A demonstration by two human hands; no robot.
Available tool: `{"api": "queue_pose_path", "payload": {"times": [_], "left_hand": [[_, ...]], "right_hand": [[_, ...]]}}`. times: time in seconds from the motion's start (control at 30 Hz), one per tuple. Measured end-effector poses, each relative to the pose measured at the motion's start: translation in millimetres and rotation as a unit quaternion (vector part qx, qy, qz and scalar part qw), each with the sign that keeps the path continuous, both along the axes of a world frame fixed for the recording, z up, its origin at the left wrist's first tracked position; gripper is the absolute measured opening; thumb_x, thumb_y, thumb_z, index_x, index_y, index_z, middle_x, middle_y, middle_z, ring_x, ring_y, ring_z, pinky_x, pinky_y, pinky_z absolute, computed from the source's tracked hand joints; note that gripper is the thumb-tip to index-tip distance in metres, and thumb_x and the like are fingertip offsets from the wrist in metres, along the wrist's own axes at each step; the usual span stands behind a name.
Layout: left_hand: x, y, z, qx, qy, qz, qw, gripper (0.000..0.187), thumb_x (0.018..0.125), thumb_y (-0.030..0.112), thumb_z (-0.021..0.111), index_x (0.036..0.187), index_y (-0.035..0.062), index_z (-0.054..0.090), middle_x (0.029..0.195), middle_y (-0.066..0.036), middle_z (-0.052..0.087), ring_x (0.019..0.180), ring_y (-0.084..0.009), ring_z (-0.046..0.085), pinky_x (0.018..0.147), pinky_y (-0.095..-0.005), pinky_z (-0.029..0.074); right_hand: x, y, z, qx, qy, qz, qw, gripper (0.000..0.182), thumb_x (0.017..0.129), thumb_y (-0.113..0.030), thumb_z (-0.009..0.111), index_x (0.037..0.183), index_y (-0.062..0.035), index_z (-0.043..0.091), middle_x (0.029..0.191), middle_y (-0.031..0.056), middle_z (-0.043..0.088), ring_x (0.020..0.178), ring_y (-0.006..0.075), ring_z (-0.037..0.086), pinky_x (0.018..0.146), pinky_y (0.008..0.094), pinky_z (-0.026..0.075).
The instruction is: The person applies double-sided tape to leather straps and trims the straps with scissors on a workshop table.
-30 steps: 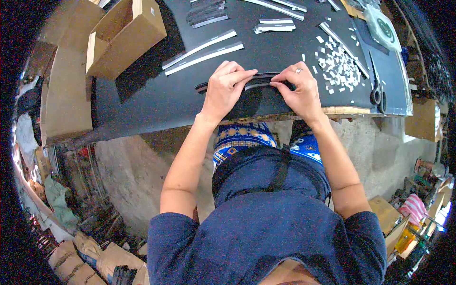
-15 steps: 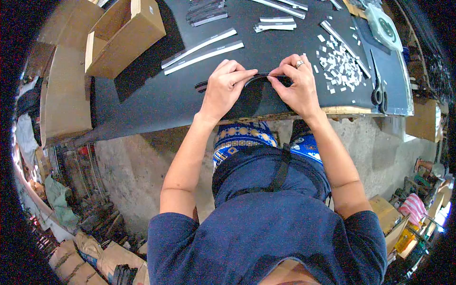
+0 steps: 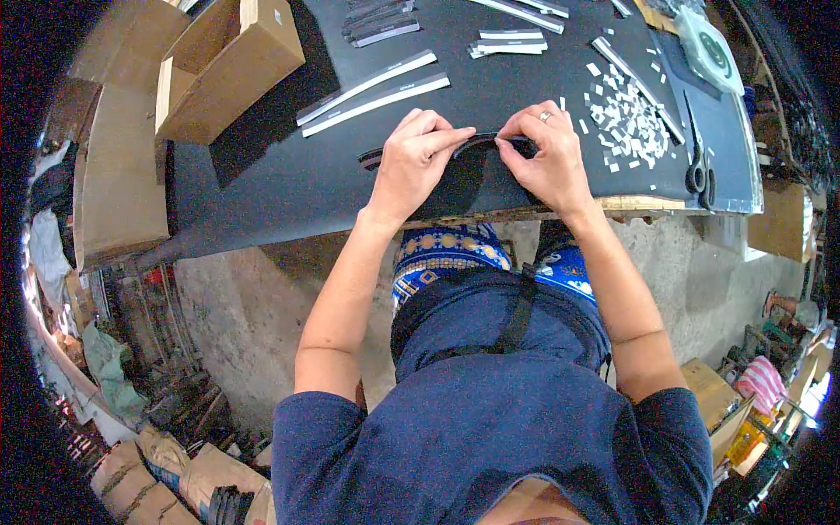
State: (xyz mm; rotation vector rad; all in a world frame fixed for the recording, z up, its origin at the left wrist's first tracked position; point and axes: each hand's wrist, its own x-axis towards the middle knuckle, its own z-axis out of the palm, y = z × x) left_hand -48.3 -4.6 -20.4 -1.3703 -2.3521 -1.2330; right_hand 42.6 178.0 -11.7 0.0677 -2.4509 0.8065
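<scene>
A dark, narrow strip (image 3: 477,140) runs between my two hands, arched slightly above the black tabletop. My left hand (image 3: 418,157) pinches it between thumb and fingers, and its other end sticks out to the left of the wrist. Thumb and forefinger of my right hand (image 3: 544,156), which wears a ring, are closed on the strip's right part. Up and left of the hands lie two long white-and-black strips (image 3: 376,103). To the right of my right hand is a loose pile of small white pieces (image 3: 632,122).
An open cardboard box (image 3: 236,79) stands at the back left. Bundled strips (image 3: 507,44) lie further back. Scissors (image 3: 697,166) rest on the right beside a long strip (image 3: 639,87). The table's wooden front edge (image 3: 634,203) is near my wrists.
My right hand has shifted very slightly to the right along the dark strip. My left hand keeps its hold in the same place.
</scene>
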Motion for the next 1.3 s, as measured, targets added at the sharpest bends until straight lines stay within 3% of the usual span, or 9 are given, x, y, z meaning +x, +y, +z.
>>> {"api": "queue_pose_path", "payload": {"times": [0.67, 0.77, 1.03, 1.27, 1.3], "left_hand": [[0, 0, 1, -0.004, -0.002, -0.003, 1.000, 0.024, 0.074, 0.000, 0.069, 0.095, 0.0104, 0.074, 0.077, -0.006, 0.061, 0.074, -0.0216, 0.058, 0.066, -0.0322, 0.047], [1, -1, 1, -0.008, -0.012, -0.002, 1.000, 0.023, 0.075, 0.001, 0.069, 0.095, 0.0107, 0.074, 0.077, -0.006, 0.061, 0.074, -0.0218, 0.058, 0.066, -0.0324, 0.047], [2, 0, 9, -0.024, -0.006, -0.025, 0.999, 0.022, 0.075, 0.008, 0.071, 0.098, 0.0073, 0.071, 0.081, -0.008, 0.060, 0.079, -0.0237, 0.057, 0.072, -0.0339, 0.047], [-1, 2, 0, -0.031, 0.022, -0.007, 0.999, 0.016, 0.073, 0.010, 0.072, 0.088, 0.0053, 0.070, 0.079, -0.009, 0.061, 0.081, -0.0254, 0.058, 0.073, -0.0344, 0.047], [-4, 2, 3, -0.030, 0.025, -0.012, 0.999, 0.016, 0.073, 0.010, 0.072, 0.088, 0.0053, 0.070, 0.079, -0.009, 0.061, 0.081, -0.0254, 0.058, 0.073, -0.0344, 0.047]], "right_hand": [[-1, 1, -7, -0.013, 0.019, -0.005, 1.000, 0.015, 0.066, 0.001, 0.073, 0.076, -0.0068, 0.066, 0.081, 0.0033, 0.065, 0.084, 0.0218, 0.060, 0.076, 0.0335, 0.047], [-1, 1, -9, -0.036, 0.027, 0.019, 0.999, 0.014, 0.069, -0.003, 0.071, 0.078, -0.0085, 0.062, 0.079, 0.0044, 0.062, 0.085, 0.0244, 0.056, 0.077, 0.0361, 0.042], [-2, 7, -8, -0.123, -0.029, 0.038, 0.991, 0.022, 0.073, 0.000, 0.068, 0.092, -0.0084, 0.063, 0.079, 0.0078, 0.060, 0.083, 0.0278, 0.057, 0.074, 0.0375, 0.045], [-5, 14, 1, -0.060, -0.005, 0.079, 0.995, 0.033, 0.074, 0.002, 0.066, 0.104, -0.0097, 0.063, 0.082, 0.0091, 0.062, 0.080, 0.0275, 0.060, 0.073, 0.0365, 0.047], [-5, 15, 7, -0.123, -0.067, 0.101, 0.985, 0.037, 0.074, 0.002, 0.066, 0.108, -0.0093, 0.061, 0.081, 0.0094, 0.063, 0.077, 0.0268, 0.062, 0.071, 0.0354, 0.049]]}}
